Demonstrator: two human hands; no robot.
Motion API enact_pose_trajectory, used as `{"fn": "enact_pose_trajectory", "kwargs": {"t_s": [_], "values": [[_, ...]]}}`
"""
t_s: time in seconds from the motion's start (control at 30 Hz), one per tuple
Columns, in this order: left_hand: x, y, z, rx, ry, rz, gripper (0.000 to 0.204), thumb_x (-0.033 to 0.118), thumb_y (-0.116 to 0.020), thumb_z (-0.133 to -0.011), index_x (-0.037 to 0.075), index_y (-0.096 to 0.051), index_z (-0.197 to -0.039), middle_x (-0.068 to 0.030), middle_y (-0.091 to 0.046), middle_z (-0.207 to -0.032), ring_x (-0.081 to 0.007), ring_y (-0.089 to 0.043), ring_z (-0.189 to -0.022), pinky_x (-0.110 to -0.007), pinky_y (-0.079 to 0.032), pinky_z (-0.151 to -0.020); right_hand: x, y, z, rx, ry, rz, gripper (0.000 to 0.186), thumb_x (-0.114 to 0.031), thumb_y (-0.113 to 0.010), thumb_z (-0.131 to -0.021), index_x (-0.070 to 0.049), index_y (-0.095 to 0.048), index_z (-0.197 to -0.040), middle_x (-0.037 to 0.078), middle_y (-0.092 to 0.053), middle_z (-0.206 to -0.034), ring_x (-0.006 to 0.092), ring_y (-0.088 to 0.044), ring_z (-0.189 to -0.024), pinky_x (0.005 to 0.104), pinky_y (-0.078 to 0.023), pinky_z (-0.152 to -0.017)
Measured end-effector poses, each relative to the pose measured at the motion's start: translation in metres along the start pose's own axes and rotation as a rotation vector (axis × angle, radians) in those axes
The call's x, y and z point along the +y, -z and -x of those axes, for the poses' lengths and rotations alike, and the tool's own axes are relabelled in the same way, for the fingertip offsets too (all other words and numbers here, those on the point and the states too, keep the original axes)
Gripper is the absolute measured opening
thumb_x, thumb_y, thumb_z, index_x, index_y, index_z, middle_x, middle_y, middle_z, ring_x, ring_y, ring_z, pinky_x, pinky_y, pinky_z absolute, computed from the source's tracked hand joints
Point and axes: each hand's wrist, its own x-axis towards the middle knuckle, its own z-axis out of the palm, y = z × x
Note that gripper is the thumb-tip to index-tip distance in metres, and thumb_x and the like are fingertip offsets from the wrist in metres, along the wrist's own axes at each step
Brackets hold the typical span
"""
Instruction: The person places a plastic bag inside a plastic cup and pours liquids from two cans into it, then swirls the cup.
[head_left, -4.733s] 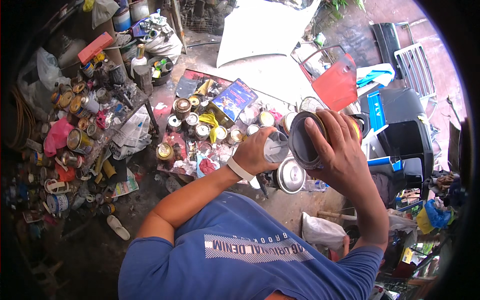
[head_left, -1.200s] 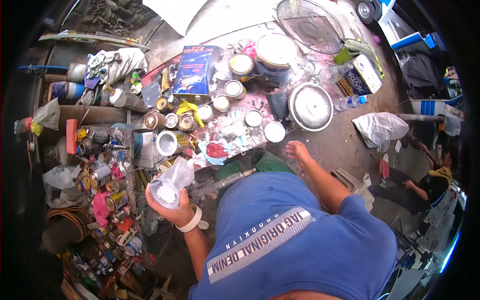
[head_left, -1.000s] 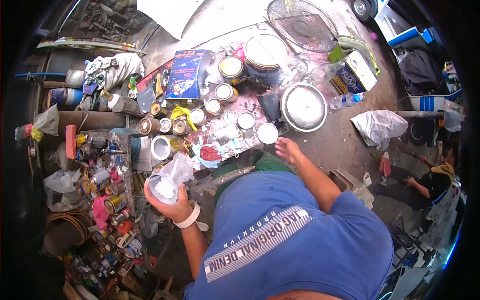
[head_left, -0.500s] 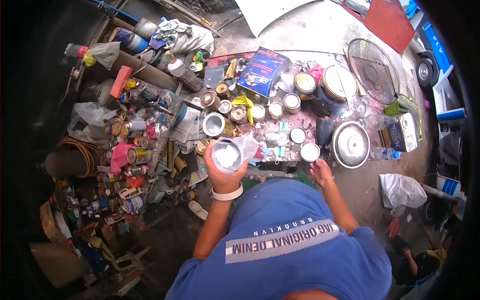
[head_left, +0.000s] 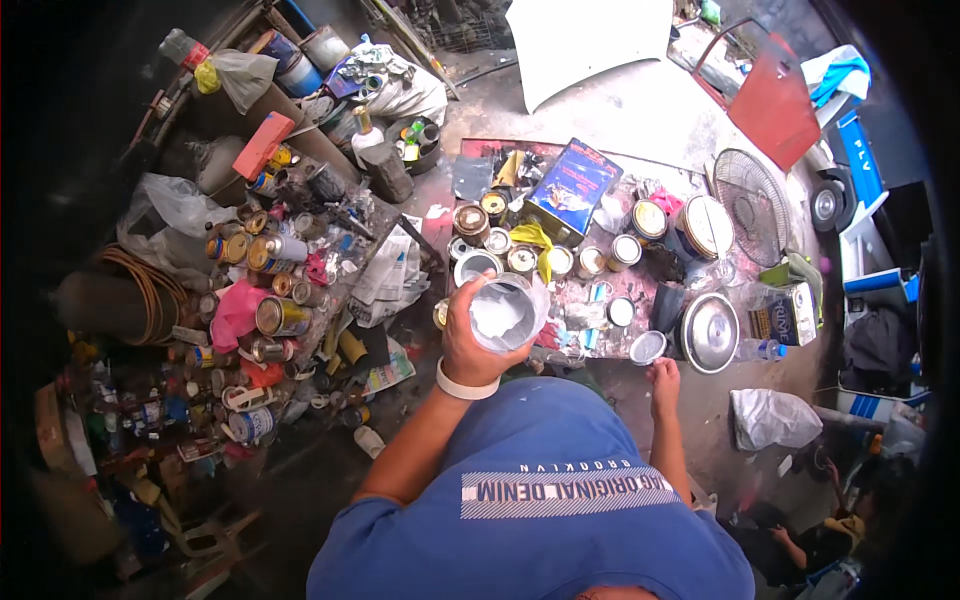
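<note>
Plastic cup (head_left: 503,313) in left hand (head_left: 468,345)

Blue shirt (head_left: 540,500) with white striped band | white wristband (head_left: 466,384) | clear cup (head_left: 503,313) holding pale grey-white | blue tin (head_left: 574,186) | red panel (head_left: 772,100) | silver lid (head_left: 709,332)

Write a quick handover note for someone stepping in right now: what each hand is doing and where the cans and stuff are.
Left hand: raised, gripping a clear plastic cup with pale contents.
Right hand: empty, lowered beside a small open tin on the paint-stained board.
On the board: many small paint cans, a blue rectangular tin, a metal lid.
Done: cup is picked up.
Left: cup not yet set down or emptied; the tin untouched.
</note>
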Motion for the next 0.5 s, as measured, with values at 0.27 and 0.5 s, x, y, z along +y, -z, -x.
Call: {"fn": "enact_pose_trajectory", "kwargs": {"t_s": [0.27, 0.5], "values": [[-0.021, 0.060, -0.021, -0.032, -0.128, 0.173, 0.103, 0.006, -0.092, -0.058, 0.003, -0.036, -0.144, -0.0239, -0.056, -0.138, -0.0346, -0.058, -0.128, -0.046, -0.048, -0.109, -0.107, -0.096, 0.059, -0.066, 0.391, 0.383, 0.010, -0.010, -0.062, -0.097, 0.000, -0.061, -0.098, 0.004, -0.060, -0.098, 0.0154, -0.056, -0.094, 0.0294, -0.045, -0.086], [-0.032, 0.134, -0.006, 0.017, -0.022, 0.207, 0.104, 0.006, -0.093, -0.061, 0.000, -0.035, -0.146, -0.0252, -0.055, -0.140, -0.0333, -0.061, -0.124, -0.044, -0.050, -0.107, -0.153, -0.245, 0.063, -0.390, 0.484, 0.541, 0.017, -0.015, -0.066, -0.097, 0.001, -0.063, -0.102, 0.012, -0.063, -0.098, 0.0251, -0.062, -0.093, 0.0375, -0.050, -0.084]]}}
